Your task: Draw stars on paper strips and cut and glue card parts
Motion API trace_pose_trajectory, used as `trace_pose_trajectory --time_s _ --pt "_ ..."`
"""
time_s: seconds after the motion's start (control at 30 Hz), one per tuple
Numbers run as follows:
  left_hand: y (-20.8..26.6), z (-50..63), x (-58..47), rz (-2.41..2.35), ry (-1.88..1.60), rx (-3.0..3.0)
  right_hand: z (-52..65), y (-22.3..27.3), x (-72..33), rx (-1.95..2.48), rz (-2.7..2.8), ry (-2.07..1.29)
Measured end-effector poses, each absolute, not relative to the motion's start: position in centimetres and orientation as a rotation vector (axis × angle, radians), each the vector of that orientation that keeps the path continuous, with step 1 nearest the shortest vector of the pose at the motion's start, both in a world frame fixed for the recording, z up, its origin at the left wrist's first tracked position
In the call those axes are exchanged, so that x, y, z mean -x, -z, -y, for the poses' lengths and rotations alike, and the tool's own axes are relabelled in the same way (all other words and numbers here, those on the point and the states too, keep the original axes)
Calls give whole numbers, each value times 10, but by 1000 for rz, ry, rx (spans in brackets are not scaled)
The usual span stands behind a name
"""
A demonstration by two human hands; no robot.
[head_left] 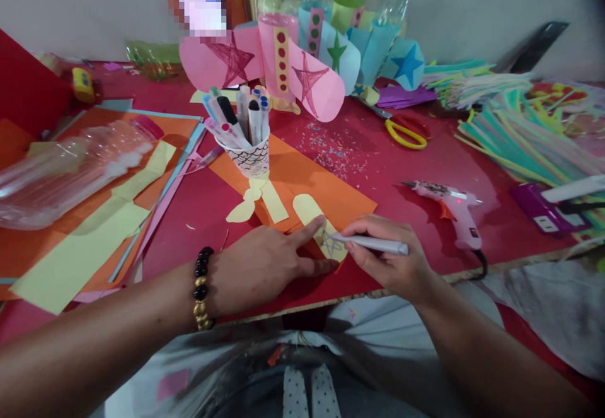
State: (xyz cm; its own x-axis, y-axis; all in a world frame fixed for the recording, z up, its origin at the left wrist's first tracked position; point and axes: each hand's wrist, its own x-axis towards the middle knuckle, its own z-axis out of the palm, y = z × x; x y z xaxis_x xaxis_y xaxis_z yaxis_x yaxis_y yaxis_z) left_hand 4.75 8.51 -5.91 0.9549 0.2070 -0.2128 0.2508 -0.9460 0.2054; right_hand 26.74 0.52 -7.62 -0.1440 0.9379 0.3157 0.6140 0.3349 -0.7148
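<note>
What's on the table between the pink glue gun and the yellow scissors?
In the head view, only bare red table lies between the glue gun and the scissors; small paper scraps lie to the left.

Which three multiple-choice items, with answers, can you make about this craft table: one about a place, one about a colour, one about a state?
1. Where does the glue gun lie?
A. right of the right hand
B. inside the marker cup
C. on the plastic bottle

2. What colour are the scissors' handles?
A. blue
B. yellow
C. black

3. What is the left hand doing?
A. holding a marker
B. lifting the cup
C. pressing the yellow paper shape flat

Answers:
1 A, it lies on the red table beyond that hand.
2 B, the loops show yellow.
3 C, its fingers rest on the paper while the right hand holds the pen.
</note>
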Motion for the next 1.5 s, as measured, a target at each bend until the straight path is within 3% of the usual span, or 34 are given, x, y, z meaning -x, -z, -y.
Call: trace_pose_trajectory --time_s 1.5 --pt "58 -85 -49 -339 333 -2931 -3 74 -268 1331 1877 -606"
